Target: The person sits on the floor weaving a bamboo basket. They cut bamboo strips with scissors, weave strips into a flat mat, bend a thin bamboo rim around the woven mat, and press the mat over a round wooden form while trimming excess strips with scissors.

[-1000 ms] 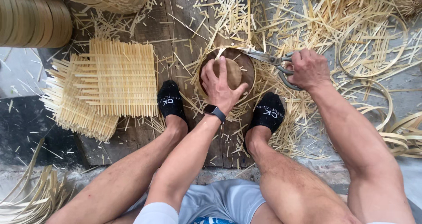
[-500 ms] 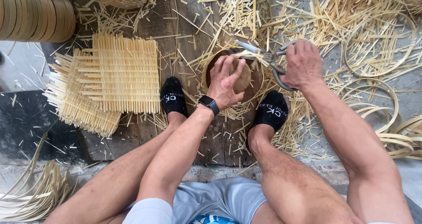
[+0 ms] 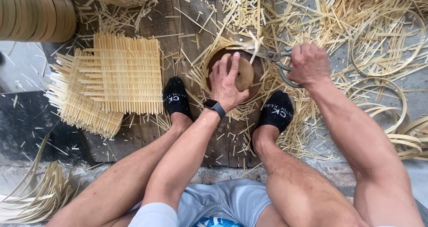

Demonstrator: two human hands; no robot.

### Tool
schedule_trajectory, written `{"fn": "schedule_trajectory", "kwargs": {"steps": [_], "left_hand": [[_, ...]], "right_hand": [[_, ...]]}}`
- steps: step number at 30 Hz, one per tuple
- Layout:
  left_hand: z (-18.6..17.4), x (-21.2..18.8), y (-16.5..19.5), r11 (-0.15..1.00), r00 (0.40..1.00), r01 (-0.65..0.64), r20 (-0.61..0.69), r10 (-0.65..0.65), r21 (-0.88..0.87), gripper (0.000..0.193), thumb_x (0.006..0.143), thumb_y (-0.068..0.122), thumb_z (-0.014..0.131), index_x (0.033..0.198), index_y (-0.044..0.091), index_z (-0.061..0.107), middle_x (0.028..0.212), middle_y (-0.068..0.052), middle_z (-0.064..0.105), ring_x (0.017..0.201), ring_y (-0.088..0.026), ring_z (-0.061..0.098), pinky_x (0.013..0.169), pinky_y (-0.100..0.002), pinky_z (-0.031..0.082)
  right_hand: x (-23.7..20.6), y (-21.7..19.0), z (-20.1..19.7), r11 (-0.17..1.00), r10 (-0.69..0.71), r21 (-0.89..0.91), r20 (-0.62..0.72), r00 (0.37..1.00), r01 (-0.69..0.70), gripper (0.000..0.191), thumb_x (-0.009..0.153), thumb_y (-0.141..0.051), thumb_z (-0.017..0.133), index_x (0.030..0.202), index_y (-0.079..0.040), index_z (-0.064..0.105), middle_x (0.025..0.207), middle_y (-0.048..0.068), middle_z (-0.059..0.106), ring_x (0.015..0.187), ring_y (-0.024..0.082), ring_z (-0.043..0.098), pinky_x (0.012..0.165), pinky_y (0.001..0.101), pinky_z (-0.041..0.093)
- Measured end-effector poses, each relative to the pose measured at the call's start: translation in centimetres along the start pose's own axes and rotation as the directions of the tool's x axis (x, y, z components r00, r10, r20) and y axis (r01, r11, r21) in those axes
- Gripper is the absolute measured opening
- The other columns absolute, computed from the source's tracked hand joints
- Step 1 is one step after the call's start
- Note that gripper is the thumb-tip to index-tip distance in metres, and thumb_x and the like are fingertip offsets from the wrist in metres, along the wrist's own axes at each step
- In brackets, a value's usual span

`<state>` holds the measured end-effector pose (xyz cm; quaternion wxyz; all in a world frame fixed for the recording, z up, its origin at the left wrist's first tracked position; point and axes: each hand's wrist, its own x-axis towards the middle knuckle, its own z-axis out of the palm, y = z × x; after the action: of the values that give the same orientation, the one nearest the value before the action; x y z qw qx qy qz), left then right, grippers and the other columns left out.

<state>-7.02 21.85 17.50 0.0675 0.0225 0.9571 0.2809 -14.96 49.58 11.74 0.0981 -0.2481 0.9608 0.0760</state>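
Seated on the floor, legs forward, feet on a wooden board [image 3: 187, 26]. Between the feet, a round mould [image 3: 243, 73] under the left hand [image 3: 227, 82], woven strips spreading beneath it. Just right of the mould, scissors [image 3: 274, 57] in the right hand [image 3: 307, 64], blades at the rim. Left of the left foot, stacked woven mats [image 3: 116, 75]. Far left corner, stacked hoops [image 3: 35, 13]. At right, loose bamboo rings [image 3: 388, 102] amid scattered offcuts [image 3: 339, 13]. Near left, bundled strips [image 3: 35, 196].

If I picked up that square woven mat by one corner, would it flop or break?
The woven mat would probably bend a little, since its strips are thin. It likely feels light. Loose strip ends poke out along its edges, so a few might slip free.
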Motion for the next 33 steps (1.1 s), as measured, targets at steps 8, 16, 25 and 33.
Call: {"fn": "schedule_trajectory", "kwargs": {"steps": [8, 16, 25, 33], "left_hand": [[0.1, 0.2, 0.7, 0.994, 0.996, 0.033, -0.077, -0.041, -0.1, 0.108, 0.059, 0.03, 0.091, 0.153, 0.039, 0.04, 0.152, -0.017, 0.03, 0.135, -0.044, 0.036, 0.111, -0.058, 0.039], [-0.8, 1.0, -0.6, 0.997, 0.995, -0.054, 0.078, 0.057, -0.048, 0.102, 0.056, 0.027, 0.09, 0.148, 0.038, 0.047, 0.151, -0.013, 0.032, 0.135, -0.043, 0.035, 0.108, -0.058, 0.04], [-1.9, 1.1, -0.7, 0.986, 0.985, -0.132, 0.123, 0.12, 0.097, 0.108, 0.047, 0.026, 0.091, 0.145, 0.036, 0.046, 0.154, -0.016, 0.027, 0.14, -0.046, 0.029, 0.105, -0.063, 0.036], [-0.5, 0.9, -0.1, 0.999, 0.992, 0.023, 0.124, -0.018, -0.036, 0.11, 0.06, 0.03, 0.089, 0.156, 0.037, 0.035, 0.157, -0.012, 0.03, 0.142, -0.043, 0.033, 0.113, -0.06, 0.038]], "right_hand": [[0.0, -0.4, 1.3, 0.998, -0.056, -0.037, -0.358, 0.932, 0.046, 0.041, 0.076, -0.045, 0.068, 0.076, -0.005, 0.061, 0.07, 0.008, 0.057, 0.063, 0.019, 0.055, 0.056, 0.0299, 0.05], [-0.5, 0.3, 0.7, 0.996, 0.008, 0.089, -0.132, 0.991, 0.004, 0.029, 0.091, -0.033, 0.066, 0.087, -0.005, 0.062, 0.08, 0.01, 0.058, 0.072, 0.019, 0.054, 0.061, 0.0323, 0.049], [-0.1, -0.4, -0.5, 0.99, 0.042, 0.132, 0.115, 0.992, -0.058, 0.014, 0.1, -0.017, 0.062, 0.096, -0.003, 0.063, 0.087, 0.01, 0.059, 0.078, 0.02, 0.058, 0.066, 0.0356, 0.052], [0.4, -1.5, -1.1, 0.997, 0.019, 0.076, -0.401, 0.916, 0.013, 0.038, 0.066, -0.037, 0.077, 0.083, -0.006, 0.065, 0.08, 0.008, 0.06, 0.074, 0.021, 0.059, 0.065, 0.0328, 0.054]]}}
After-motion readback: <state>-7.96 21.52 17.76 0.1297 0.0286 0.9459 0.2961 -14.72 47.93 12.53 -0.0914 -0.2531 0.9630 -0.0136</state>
